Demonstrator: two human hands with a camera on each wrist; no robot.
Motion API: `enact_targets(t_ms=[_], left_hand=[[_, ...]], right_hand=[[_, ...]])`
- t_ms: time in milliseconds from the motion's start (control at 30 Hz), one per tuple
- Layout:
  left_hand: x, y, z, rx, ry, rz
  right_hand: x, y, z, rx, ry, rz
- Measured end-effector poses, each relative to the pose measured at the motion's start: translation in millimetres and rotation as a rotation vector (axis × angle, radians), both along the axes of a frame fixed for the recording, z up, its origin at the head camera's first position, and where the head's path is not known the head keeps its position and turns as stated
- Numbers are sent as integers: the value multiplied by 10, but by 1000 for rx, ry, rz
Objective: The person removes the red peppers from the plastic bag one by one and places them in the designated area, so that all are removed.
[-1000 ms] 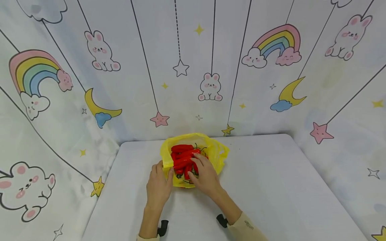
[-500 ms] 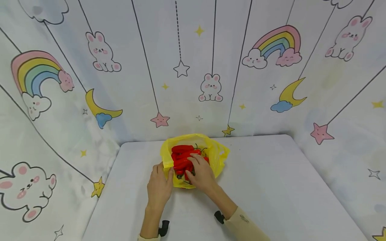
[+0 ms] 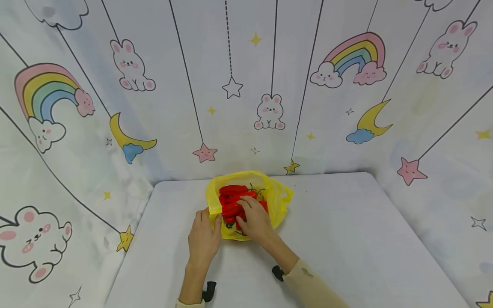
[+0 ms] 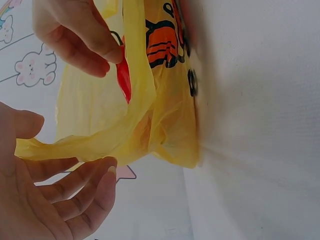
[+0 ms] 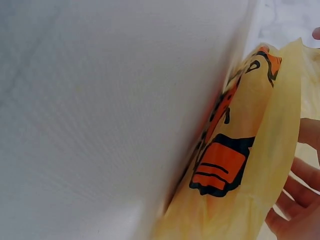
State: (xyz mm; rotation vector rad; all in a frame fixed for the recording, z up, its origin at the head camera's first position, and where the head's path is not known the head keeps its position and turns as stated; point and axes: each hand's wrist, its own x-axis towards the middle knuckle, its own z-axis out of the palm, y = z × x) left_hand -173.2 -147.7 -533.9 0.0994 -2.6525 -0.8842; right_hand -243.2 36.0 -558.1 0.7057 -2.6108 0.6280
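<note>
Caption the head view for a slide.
Left hand at the rim of a yellow plastic bag, right hand over the red chili peppers inside, on a white table.

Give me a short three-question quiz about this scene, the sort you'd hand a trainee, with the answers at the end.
1. What lies inside the yellow bag?
2. True or false: the left hand is at the bag's rim while the right hand reaches inside.
3. What colours is the bag's print?
A) blue and green
B) orange and black
C) pink and white

Key:
1. Red peppers
2. True
3. B
</note>
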Motion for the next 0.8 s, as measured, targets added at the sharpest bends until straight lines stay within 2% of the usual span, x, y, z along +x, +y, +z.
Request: enact_targets(t_ms=[467, 633, 800], left_hand=[[-11, -21, -49, 0, 49, 8], [-13, -29, -61, 5, 33, 7], [-18, -47, -64, 29, 25, -8]], right_hand=[[-128, -51, -127, 24, -2, -29], [-142, -51, -131, 31, -30, -54], [-156, -34, -123, 21, -12, -37]])
